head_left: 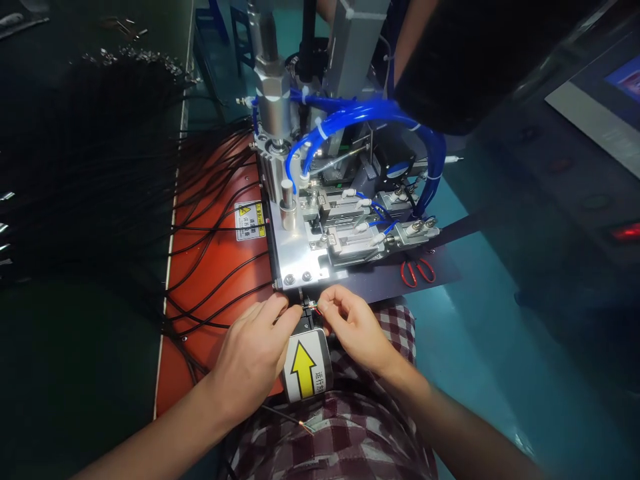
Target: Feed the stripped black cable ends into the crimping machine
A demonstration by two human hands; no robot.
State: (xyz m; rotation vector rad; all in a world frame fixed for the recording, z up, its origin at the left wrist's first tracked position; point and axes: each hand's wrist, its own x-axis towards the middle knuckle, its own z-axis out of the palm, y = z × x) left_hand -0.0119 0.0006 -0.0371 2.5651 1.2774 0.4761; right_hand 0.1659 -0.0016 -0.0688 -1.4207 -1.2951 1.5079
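Note:
Both hands meet at the front edge of a metal machine (295,247). My left hand (253,347) is closed, with thumb and forefinger pinched at a small dark holder. My right hand (350,323) pinches thin coloured wires (314,305) just right of the left fingertips. Between and below the hands lies a white plate with a yellow arrow (304,370). A black cable with stripped wire ends (304,425) rests over the checked cloth on my lap. The exact grip of the left fingertips is hidden.
Black cables (215,233) run across the red table (200,267) to a large dark bundle (90,153) at the left. Blue air tubes (370,113) arch over the machine. Red-handled scissors (417,273) lie at its right. A dark, blurred shape fills the upper right.

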